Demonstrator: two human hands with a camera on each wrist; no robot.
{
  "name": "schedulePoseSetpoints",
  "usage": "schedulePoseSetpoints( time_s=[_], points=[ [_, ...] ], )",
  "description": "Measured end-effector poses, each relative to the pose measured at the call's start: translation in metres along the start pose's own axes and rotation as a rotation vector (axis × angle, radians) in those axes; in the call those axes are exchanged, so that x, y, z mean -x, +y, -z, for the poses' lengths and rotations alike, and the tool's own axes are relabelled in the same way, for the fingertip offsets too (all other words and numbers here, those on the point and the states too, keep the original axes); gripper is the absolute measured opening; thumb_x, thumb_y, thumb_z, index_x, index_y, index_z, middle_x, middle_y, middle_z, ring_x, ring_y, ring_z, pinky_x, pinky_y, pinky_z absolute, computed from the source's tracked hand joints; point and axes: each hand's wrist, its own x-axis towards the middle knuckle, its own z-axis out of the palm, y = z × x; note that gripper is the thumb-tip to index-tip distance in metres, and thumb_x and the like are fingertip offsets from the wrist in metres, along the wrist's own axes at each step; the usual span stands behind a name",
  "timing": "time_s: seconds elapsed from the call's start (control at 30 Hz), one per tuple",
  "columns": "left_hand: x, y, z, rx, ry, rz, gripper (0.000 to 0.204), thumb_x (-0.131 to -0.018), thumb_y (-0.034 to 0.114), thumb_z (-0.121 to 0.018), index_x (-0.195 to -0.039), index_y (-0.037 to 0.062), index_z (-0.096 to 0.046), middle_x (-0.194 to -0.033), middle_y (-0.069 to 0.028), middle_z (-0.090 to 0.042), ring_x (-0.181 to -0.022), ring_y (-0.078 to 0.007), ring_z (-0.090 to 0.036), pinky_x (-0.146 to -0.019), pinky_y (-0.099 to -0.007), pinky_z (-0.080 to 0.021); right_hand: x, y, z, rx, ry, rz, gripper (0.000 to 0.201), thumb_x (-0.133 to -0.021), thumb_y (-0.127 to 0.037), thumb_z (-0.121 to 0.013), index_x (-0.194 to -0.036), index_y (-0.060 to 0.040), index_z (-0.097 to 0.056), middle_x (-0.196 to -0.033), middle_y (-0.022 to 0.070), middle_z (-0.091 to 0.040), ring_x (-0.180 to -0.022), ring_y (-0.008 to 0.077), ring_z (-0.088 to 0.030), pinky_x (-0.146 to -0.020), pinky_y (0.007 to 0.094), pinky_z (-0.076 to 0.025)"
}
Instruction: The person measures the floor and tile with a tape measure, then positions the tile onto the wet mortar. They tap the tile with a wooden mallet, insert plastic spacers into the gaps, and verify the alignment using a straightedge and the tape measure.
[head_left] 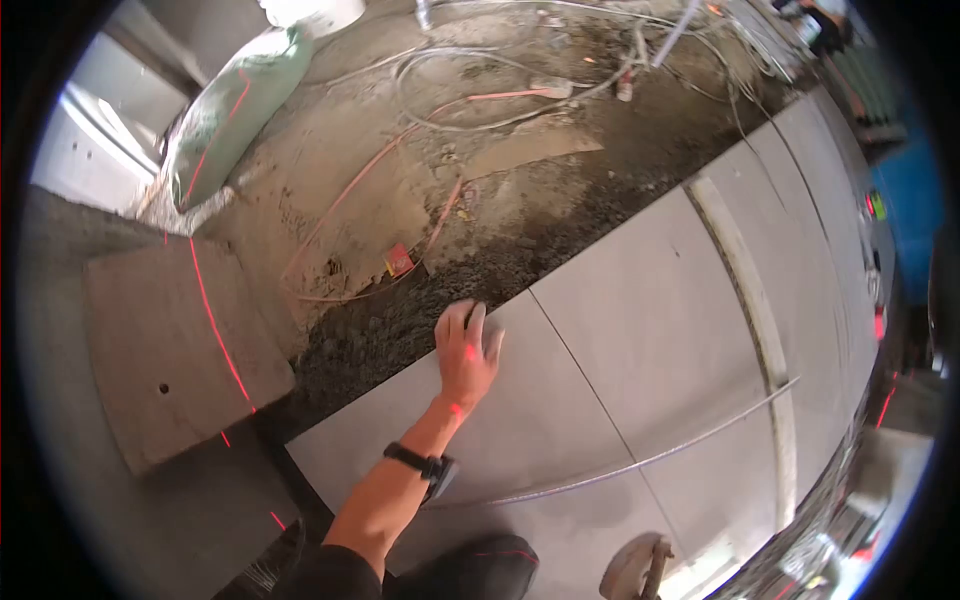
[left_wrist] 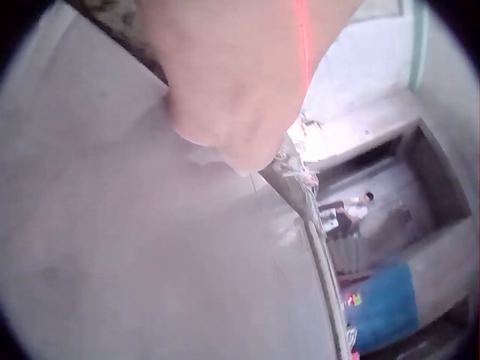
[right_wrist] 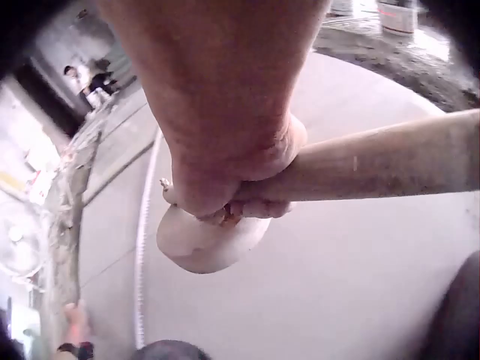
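My left hand [head_left: 467, 355] rests at the outer edge of a large pale floor tile [head_left: 490, 400], its fingers reaching to the border with the dark mortar bed. A black strap with a small device circles that wrist. In the left wrist view the back of the left hand [left_wrist: 232, 112] hides its fingertips. My right hand [right_wrist: 225, 187] grips a thick wooden handle [right_wrist: 382, 157] over the tiles in the right wrist view. Just below it shows a pale, rounded mallet head [right_wrist: 210, 247]. The head view shows this mallet head [head_left: 628, 568] at its bottom edge, without the right hand.
A thin rod [head_left: 640, 463] lies across the tiles, near a long pale strip [head_left: 745, 285]. Loose cable loops [head_left: 400, 95] and a red packet [head_left: 398, 261] lie on the sandy ground. A green sack [head_left: 240, 115] leans at the left, beyond a loose slab [head_left: 185, 350]. Red laser lines cross the scene.
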Motion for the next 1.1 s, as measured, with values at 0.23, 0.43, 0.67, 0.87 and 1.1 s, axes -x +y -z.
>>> schedulePoseSetpoints(
  time_s=[0.23, 0.43, 0.67, 0.87, 1.1],
  points=[
    [0.021, -0.011, 0.028, -0.067, -0.033, 0.265, 0.061, -0.082, 0.029, -0.082, -0.129, -0.0010, -0.055, -0.124, -0.0177, -0.058, -0.119, -0.0379, -0.053, -0.103, -0.0507, -0.043, -0.141, -0.361, -0.002, -0.247, -0.118, 0.591, 0.038, -0.096, -0.040, -0.066, -0.096, -0.0020, -0.062, -0.079, 0.0097, -0.062, -0.065, 0.0190, -0.060, -0.055, 0.0342, -0.049],
    [0.037, -0.015, 0.035, -0.123, 0.028, 0.315, 0.058, -0.081, 0.031, -0.081, -0.123, -0.0016, -0.057, -0.119, -0.0177, -0.060, -0.112, -0.0368, -0.057, -0.100, -0.0506, -0.044, -0.137, -0.667, -0.112, -0.825, -0.628, 0.809, 0.037, -0.098, -0.021, -0.056, -0.066, -0.0142, -0.040, -0.055, -0.0001, -0.034, -0.049, 0.0131, -0.035, -0.048, 0.0313, -0.034],
    [0.030, -0.015, 0.040, -0.108, -0.011, 0.349, 0.047, -0.083, 0.029, -0.077, -0.114, -0.0017, -0.059, -0.105, -0.0174, -0.060, -0.100, -0.0369, -0.058, -0.093, -0.0498, -0.045, -0.107, -0.794, -0.177, -0.651, -0.560, 1.322, 0.018, -0.092, -0.006, -0.056, -0.075, -0.0057, -0.053, -0.057, 0.0030, -0.044, -0.051, 0.0152, -0.048, -0.051, 0.0325, -0.041],
    [0.021, -0.021, 0.038, -0.070, 0.008, 0.403, 0.038, -0.088, 0.030, -0.073, -0.105, -0.0011, -0.059, -0.096, -0.0177, -0.059, -0.093, -0.0366, -0.057, -0.087, -0.0497, -0.044, -0.136, -0.692, -0.308, -0.605, -0.869, 0.810, 0.018, -0.090, -0.005, -0.057, -0.073, -0.0018, -0.053, -0.058, 0.0038, -0.048, -0.047, 0.0135, -0.048, -0.043, 0.0336, -0.037],
    [0.023, -0.018, 0.037, -0.030, -0.026, 0.460, 0.030, -0.092, 0.029, -0.067, -0.096, 0.0008, -0.059, -0.090, -0.0163, -0.058, -0.089, -0.0355, -0.057, -0.083, -0.0484, -0.042, -0.081, -0.778, -0.248, -0.545, -0.712, 1.039, 0.021, -0.089, -0.009, -0.058, -0.069, -0.0024, -0.059, -0.054, 0.0067, -0.051, -0.044, 0.0158, -0.050, -0.042, 0.0334, -0.040]
  ],
)
